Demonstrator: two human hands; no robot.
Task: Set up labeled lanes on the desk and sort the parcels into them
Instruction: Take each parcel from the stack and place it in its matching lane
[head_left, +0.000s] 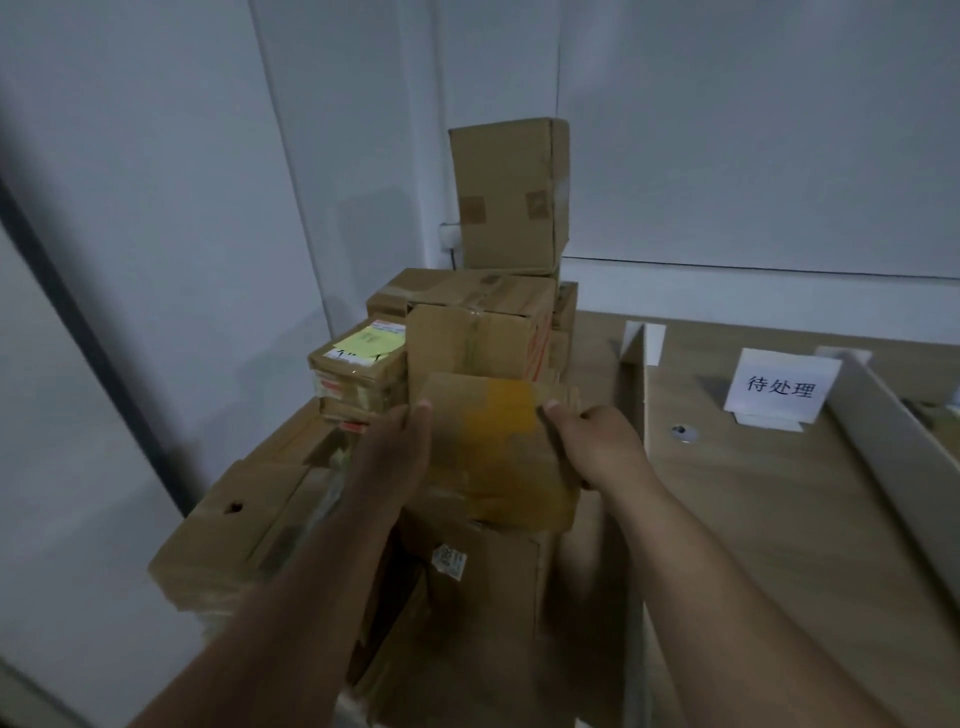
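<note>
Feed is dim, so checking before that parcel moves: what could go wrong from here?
The tall box sits high atop the stack behind; a bump might topple it. The parcel, held at its edges by the left hand and right hand, might clip the white divider if swung right.

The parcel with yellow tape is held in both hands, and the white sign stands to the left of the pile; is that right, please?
Not quite: the head view shows the white sign right of the pile, not left. The left hand and right hand do hold the parcel with yellow tape.
</note>
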